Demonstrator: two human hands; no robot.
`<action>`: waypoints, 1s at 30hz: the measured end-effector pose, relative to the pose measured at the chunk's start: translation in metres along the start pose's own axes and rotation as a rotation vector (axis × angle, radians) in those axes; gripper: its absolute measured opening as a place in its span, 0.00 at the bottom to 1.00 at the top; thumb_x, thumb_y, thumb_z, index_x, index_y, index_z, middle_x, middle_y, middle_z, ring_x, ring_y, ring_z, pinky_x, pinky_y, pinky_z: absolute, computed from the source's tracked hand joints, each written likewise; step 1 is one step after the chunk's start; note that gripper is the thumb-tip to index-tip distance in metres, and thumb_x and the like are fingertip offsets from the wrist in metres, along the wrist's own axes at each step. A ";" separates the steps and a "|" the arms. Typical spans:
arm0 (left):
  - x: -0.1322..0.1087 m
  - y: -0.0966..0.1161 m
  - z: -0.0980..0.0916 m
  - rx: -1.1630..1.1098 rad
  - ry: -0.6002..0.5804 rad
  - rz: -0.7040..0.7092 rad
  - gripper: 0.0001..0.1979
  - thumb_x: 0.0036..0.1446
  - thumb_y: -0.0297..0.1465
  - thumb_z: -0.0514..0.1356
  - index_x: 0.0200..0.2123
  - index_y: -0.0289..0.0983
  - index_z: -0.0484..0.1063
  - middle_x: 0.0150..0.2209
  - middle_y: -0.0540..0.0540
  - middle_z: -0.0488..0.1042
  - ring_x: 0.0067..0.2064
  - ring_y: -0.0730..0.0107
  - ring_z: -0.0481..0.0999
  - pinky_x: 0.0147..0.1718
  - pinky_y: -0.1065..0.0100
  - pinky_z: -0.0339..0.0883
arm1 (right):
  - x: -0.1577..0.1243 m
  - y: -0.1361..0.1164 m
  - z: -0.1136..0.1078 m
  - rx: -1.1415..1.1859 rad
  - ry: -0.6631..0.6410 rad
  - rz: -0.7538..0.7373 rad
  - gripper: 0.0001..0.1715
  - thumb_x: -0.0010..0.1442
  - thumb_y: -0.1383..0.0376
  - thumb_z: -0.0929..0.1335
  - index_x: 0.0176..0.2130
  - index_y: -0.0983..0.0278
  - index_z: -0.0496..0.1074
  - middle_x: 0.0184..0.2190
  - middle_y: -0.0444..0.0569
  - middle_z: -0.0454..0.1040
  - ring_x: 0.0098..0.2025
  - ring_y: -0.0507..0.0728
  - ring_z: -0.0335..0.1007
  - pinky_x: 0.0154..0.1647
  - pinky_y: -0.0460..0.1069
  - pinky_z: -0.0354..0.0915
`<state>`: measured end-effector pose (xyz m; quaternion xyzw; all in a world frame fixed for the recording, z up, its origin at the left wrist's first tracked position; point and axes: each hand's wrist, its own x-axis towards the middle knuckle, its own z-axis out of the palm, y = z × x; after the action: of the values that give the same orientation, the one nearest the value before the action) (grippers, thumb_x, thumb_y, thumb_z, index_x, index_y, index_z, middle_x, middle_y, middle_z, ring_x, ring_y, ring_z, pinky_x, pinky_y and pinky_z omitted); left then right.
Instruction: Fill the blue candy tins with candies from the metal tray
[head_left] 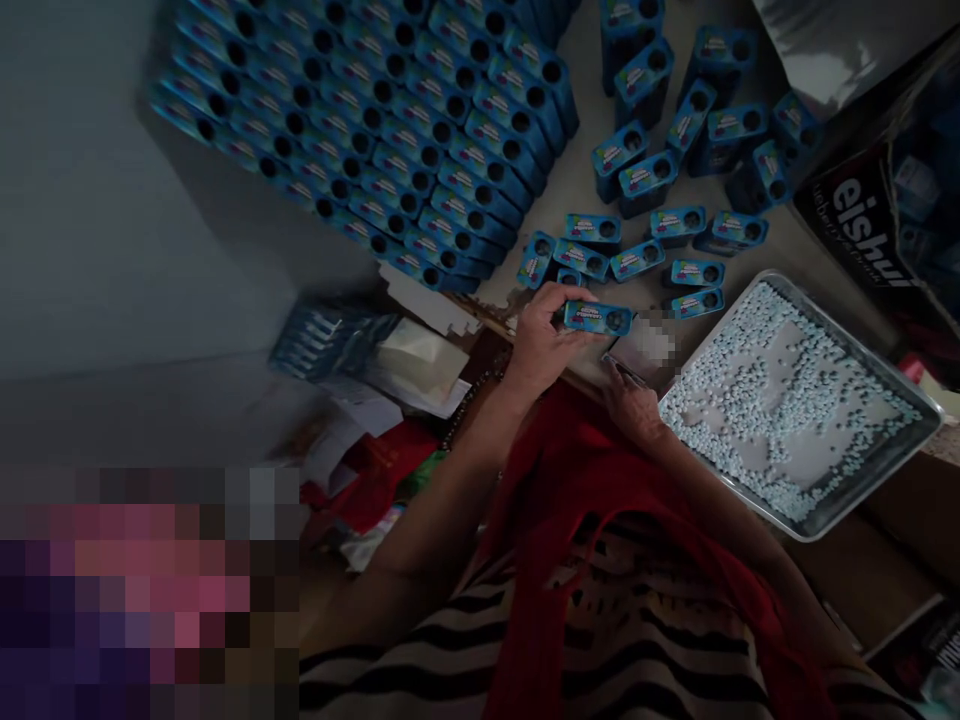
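My left hand point(541, 340) is closed on a small blue box point(598, 317) with a round hole and a printed label, held just above the table edge. My right hand point(634, 400) lies beside it to the right, next to the metal tray point(870, 500); its fingers are partly hidden by a blurred patch. The tray holds a spread of small pale blue-white candies point(757, 400). Loose blue boxes point(637, 258) lie just beyond my hands.
A large neat stack of the same blue boxes point(405, 120) fills the far left of the table, and scattered ones point(705, 120) lie at the far right. A dark printed carton point(870, 220) stands right. Papers and packets point(375, 360) lie left. A red cloth point(555, 520) covers my lap.
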<state>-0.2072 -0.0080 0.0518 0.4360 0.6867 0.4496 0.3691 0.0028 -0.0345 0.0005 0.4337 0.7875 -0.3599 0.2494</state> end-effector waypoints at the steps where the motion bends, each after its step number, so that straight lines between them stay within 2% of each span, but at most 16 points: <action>1: -0.002 -0.001 -0.002 0.011 -0.002 -0.008 0.17 0.54 0.33 0.76 0.46 0.41 0.81 0.47 0.47 0.79 0.48 0.63 0.80 0.44 0.68 0.75 | 0.002 -0.001 0.000 -0.017 -0.006 0.007 0.40 0.81 0.56 0.55 0.83 0.65 0.49 0.73 0.65 0.71 0.62 0.69 0.81 0.57 0.60 0.79; 5: -0.007 -0.007 -0.004 0.004 -0.017 -0.030 0.17 0.55 0.36 0.76 0.46 0.39 0.80 0.47 0.47 0.79 0.48 0.63 0.79 0.44 0.68 0.75 | 0.007 -0.007 -0.004 -0.092 -0.035 0.045 0.39 0.82 0.56 0.54 0.83 0.63 0.48 0.70 0.64 0.75 0.59 0.67 0.83 0.56 0.59 0.79; 9: -0.009 -0.010 -0.003 0.011 -0.050 -0.030 0.16 0.57 0.37 0.75 0.46 0.39 0.80 0.47 0.47 0.78 0.48 0.63 0.79 0.47 0.66 0.75 | 0.009 -0.017 -0.010 -0.128 -0.086 0.115 0.37 0.82 0.56 0.53 0.83 0.61 0.49 0.56 0.64 0.85 0.56 0.67 0.86 0.54 0.57 0.78; 11: -0.009 -0.010 -0.002 0.002 -0.062 -0.017 0.15 0.58 0.36 0.75 0.46 0.39 0.80 0.47 0.46 0.78 0.49 0.63 0.80 0.48 0.65 0.75 | 0.010 -0.021 -0.012 -0.140 -0.106 0.157 0.37 0.83 0.55 0.53 0.83 0.60 0.49 0.51 0.63 0.87 0.52 0.67 0.87 0.52 0.57 0.78; 16: -0.009 -0.008 0.003 0.029 -0.078 -0.001 0.15 0.58 0.35 0.75 0.46 0.39 0.80 0.48 0.45 0.80 0.51 0.61 0.80 0.50 0.64 0.75 | 0.013 -0.026 -0.016 -0.112 -0.096 0.160 0.35 0.82 0.54 0.55 0.81 0.56 0.56 0.52 0.60 0.87 0.52 0.65 0.87 0.53 0.56 0.77; 19: -0.008 -0.008 0.007 0.047 -0.091 -0.011 0.15 0.57 0.35 0.76 0.46 0.39 0.81 0.48 0.46 0.80 0.50 0.61 0.80 0.51 0.63 0.76 | 0.004 -0.016 -0.013 -0.061 -0.030 0.125 0.34 0.82 0.52 0.58 0.80 0.56 0.60 0.55 0.58 0.86 0.53 0.64 0.86 0.54 0.55 0.76; 22: -0.008 -0.009 0.013 0.032 -0.114 -0.010 0.16 0.57 0.36 0.76 0.46 0.39 0.81 0.48 0.45 0.80 0.50 0.61 0.80 0.52 0.63 0.76 | -0.018 0.015 -0.005 0.048 0.132 0.028 0.32 0.82 0.54 0.58 0.77 0.58 0.66 0.55 0.57 0.86 0.52 0.62 0.84 0.54 0.53 0.75; 26: -0.009 -0.007 0.020 0.054 -0.131 -0.016 0.17 0.55 0.35 0.77 0.46 0.39 0.81 0.46 0.47 0.80 0.49 0.62 0.80 0.52 0.63 0.75 | -0.055 0.081 0.015 0.122 0.590 -0.042 0.26 0.80 0.59 0.61 0.68 0.63 0.75 0.50 0.59 0.84 0.52 0.62 0.79 0.58 0.57 0.74; 28: -0.010 -0.004 0.019 0.056 -0.127 -0.040 0.19 0.52 0.34 0.78 0.45 0.39 0.81 0.46 0.47 0.80 0.49 0.62 0.80 0.52 0.64 0.75 | -0.074 0.114 0.033 0.066 0.793 -0.031 0.25 0.77 0.56 0.66 0.66 0.63 0.75 0.54 0.62 0.81 0.57 0.66 0.76 0.62 0.63 0.72; 30: -0.011 0.000 0.013 0.042 -0.136 -0.069 0.21 0.49 0.34 0.80 0.46 0.39 0.82 0.46 0.47 0.80 0.49 0.62 0.80 0.51 0.64 0.75 | -0.091 0.140 0.053 0.003 0.864 -0.054 0.28 0.75 0.55 0.70 0.68 0.62 0.72 0.61 0.65 0.75 0.65 0.69 0.71 0.66 0.67 0.70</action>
<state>-0.1915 -0.0143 0.0488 0.4492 0.6841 0.3914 0.4209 0.1731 -0.0713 -0.0169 0.5241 0.8301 -0.1531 -0.1132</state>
